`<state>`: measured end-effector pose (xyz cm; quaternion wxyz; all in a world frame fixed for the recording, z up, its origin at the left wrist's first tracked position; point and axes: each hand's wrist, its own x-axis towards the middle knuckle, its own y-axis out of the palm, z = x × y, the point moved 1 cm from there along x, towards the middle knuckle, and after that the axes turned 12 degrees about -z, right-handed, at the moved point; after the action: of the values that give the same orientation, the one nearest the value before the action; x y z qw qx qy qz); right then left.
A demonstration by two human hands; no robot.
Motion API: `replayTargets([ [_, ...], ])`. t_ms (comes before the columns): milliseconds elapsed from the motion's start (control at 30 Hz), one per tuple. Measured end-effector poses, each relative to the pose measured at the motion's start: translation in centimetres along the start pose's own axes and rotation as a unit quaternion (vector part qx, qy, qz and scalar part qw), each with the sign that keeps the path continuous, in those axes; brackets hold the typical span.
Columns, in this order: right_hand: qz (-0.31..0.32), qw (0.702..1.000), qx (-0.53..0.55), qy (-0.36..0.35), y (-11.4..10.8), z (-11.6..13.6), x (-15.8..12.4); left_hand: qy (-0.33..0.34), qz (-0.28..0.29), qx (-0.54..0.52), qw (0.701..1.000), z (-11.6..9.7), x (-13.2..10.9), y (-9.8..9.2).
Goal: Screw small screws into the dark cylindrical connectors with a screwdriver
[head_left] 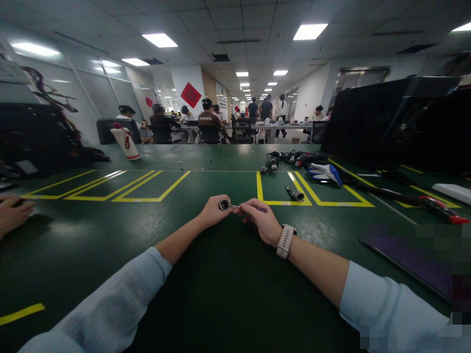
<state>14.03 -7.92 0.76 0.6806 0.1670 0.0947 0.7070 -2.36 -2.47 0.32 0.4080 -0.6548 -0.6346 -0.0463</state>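
Observation:
My left hand (211,212) is closed around a round metal connector shell (223,204), its open end facing me. My right hand (262,220) pinches a thin screwdriver (261,209) with a purple handle. The screwdriver's shaft points left and its tip is at the connector's rim; whether it sits in a screw cannot be made out. Both hands are close together above the green tabletop. Beyond my right hand, another metal connector part (295,194) lies within a yellow taped outline (260,189).
Cables with metal connectors (273,164) lie farther back, beside a blue-and-white item (326,174). A red-and-black handled tool (441,210) and a dark flat device (408,264) lie right. A white cup (127,142) stands back left. Another person's hand (14,214) rests at the left edge.

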Motion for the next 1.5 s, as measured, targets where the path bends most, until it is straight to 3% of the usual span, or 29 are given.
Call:
replayTargets([
  [433, -0.040, 0.996, 0.057, 0.062, -0.74, -0.60, 0.69, 0.034, 0.064, 0.061, 0.996, -0.08, 0.05, -0.24],
  [767, -0.027, 0.998, -0.040, -0.027, 0.04, -0.90, 0.27, 0.034, 0.057, 0.080, 0.995, -0.41, 0.02, -0.09],
  [1000, 0.023, 0.999, -0.032, -0.028, 0.00, -0.83, 0.13, -0.007, 0.042, 0.003, 0.999, -0.35, 0.08, -0.38],
  [1167, 0.051, 0.995, -0.051, -0.069, 0.12, -0.64, -0.07, -0.036, 0.030, -0.040, 0.998, -0.41, 0.08, -0.71],
  [1500, 0.023, 0.988, -0.104, -0.110, 0.15, -0.75, 0.01, 0.013, -0.001, 0.028, 1.000, -0.66, -0.14, -0.41],
])
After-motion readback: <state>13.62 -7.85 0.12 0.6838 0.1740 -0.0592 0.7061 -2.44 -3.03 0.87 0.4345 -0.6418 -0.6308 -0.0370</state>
